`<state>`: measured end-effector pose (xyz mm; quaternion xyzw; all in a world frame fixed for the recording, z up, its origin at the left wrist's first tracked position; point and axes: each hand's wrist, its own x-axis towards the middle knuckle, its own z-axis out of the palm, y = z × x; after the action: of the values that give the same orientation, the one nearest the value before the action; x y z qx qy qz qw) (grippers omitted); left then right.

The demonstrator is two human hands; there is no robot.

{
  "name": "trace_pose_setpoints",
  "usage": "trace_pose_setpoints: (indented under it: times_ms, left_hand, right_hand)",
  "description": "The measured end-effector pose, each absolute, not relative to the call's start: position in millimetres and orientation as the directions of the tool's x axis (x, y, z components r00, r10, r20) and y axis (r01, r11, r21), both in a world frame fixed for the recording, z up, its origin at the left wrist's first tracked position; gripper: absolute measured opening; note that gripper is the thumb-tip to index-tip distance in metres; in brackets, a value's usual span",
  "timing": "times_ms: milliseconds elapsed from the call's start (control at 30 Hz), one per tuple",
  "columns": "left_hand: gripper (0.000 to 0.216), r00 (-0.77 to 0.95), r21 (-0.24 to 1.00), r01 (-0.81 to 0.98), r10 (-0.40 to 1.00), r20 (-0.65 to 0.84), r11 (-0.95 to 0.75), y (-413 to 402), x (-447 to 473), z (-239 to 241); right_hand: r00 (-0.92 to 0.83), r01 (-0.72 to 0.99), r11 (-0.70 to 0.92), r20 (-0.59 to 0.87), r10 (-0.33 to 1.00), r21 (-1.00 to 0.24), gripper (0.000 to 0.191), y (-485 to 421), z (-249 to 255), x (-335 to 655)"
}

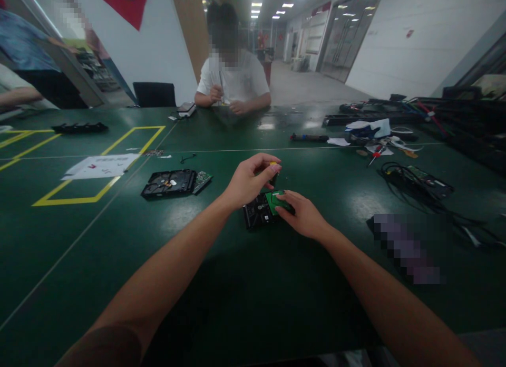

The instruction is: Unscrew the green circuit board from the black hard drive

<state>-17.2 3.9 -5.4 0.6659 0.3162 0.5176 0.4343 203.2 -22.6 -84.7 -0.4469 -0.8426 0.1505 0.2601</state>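
Observation:
A black hard drive [256, 215] lies on the green table in front of me. On its right part sits a green circuit board [272, 203]. My left hand [251, 181] is closed around a small screwdriver [273, 180] with a yellow top, held upright over the board. Its tip is at or just above the board; I cannot tell which. My right hand [302, 213] grips the board's right edge between thumb and fingers, beside the drive. Left of my hands lies another hard drive [169, 183], with a loose circuit board [203, 182] against its right side.
Paper sheets [100, 166] lie within yellow tape on the left. A red-handled screwdriver [377, 155], black cables [419, 193] and another drive-like unit [430, 181] are at right. A blurred-out object [407, 251] lies nearer. Across the table sits a person [237, 82] in white.

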Motion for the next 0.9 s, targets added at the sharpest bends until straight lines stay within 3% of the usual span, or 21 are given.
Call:
trace_pose_setpoints:
  times_ms: [233,400,567,900]
  left_hand:
    - [0.034,0.194,0.914,-0.084,0.893,0.406,-0.398,5.2,-13.7,-11.5]
    - [0.031,0.250,0.911,-0.078,0.877,0.411,-0.405,3.7,-14.8,-9.6]
    - [0.029,0.313,0.938,-0.154,0.886,0.343,-0.310,2.1,-15.5,-6.5]
    - [0.031,0.201,0.921,-0.116,0.900,0.388,-0.371,4.1,-13.0,-10.9]
  right_hand:
    - [-0.460,0.670,0.555,0.312,0.831,-0.493,0.038,-21.7,-87.4,203.5]
    - [-0.468,0.673,0.561,0.310,0.827,-0.482,0.037,-22.4,-84.6,201.9]
    - [-0.468,0.678,0.561,0.310,0.828,-0.475,0.037,-23.0,-83.1,201.9]
    - [-0.461,0.677,0.555,0.309,0.832,-0.483,0.041,-22.5,-85.7,203.1]
